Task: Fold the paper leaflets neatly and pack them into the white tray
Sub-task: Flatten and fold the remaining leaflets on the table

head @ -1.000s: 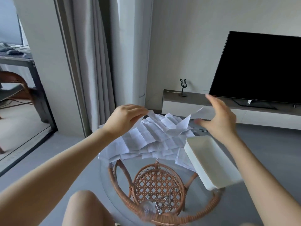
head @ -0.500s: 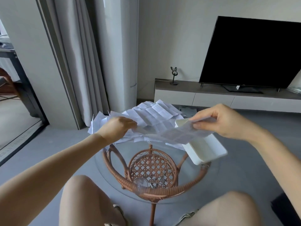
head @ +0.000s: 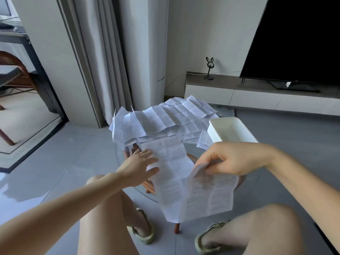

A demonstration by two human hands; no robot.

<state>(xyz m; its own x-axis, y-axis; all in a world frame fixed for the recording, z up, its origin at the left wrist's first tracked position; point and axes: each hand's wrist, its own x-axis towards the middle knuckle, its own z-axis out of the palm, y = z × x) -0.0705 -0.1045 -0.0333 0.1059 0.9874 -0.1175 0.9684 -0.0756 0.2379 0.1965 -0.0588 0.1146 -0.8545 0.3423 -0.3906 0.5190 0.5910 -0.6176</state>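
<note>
Fingers (head: 207,163) of the right hand (head: 235,159) curl and pinch the upper edge of a thin, creased leaflet (head: 176,184) — a long printed sheet whose right panel bends forward along a fold. The left hand (head: 138,167) has its fingers straight and spread, touching the sheet's left edge. Beyond the fingertips, a heap of crinkled leaflets (head: 165,118) covers the glass-topped wicker table (head: 149,186). The smooth, rectangular white tray (head: 230,129) sits just past the right knuckles — beside the heap.
</note>
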